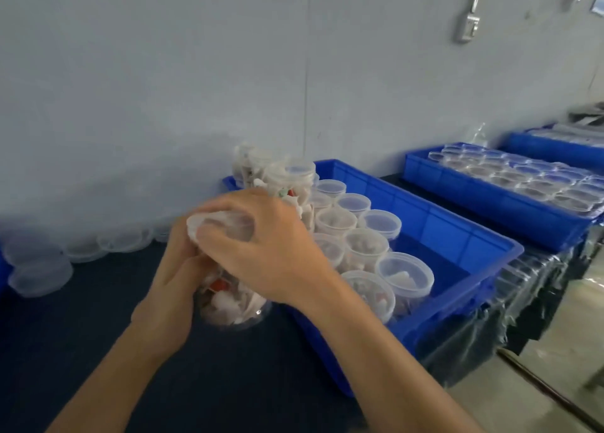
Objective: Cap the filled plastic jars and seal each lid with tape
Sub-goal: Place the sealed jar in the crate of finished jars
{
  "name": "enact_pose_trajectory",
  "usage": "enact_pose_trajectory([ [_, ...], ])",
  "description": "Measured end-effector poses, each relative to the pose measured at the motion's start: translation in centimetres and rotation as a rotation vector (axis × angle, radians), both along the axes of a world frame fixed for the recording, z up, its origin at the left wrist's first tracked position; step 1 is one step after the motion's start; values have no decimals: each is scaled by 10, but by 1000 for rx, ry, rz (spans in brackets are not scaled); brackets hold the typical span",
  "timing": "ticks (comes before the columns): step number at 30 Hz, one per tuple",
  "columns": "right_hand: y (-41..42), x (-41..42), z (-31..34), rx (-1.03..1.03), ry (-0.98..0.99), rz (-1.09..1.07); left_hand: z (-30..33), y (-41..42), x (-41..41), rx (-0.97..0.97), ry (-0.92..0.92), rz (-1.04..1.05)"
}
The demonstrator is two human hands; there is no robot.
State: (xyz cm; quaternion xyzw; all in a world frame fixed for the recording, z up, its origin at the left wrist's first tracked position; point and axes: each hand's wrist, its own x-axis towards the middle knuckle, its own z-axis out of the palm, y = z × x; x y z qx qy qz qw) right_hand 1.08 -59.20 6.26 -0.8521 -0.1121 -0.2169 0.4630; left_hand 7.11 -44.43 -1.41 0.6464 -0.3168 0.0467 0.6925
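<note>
A clear plastic jar (233,305) filled with white and red pieces stands on the dark table in front of me. My left hand (175,279) grips its left side. My right hand (264,249) comes over the top, fingers curled round the translucent lid (222,223) at the jar's mouth. The picture is blurred around the lid, so I cannot tell how it sits on the jar. No tape shows in view.
A blue crate (457,252) to the right holds several capped filled jars, two stacked jars at its far end. A second blue crate (490,203) with lids lies beyond. Loose clear lids (42,269) are piled at the left by the wall. The table edge drops off right.
</note>
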Motion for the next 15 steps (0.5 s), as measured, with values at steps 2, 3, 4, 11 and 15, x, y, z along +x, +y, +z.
enact_pose_trajectory([
  [2,-20,-6,12,-23,-36,-58,15,-20,-4,48,-84,-69],
  [3,-32,-8,17,-21,-55,-90,21,-31,-6,92,-108,-57],
  [4,-44,-9,21,-12,-72,-132,28,-41,-7,138,-105,-5],
  [11,-131,3,25,137,-216,-457,42,-108,-4,354,-268,287],
  [15,-159,38,13,124,-210,-580,37,-145,1,374,-284,173],
])
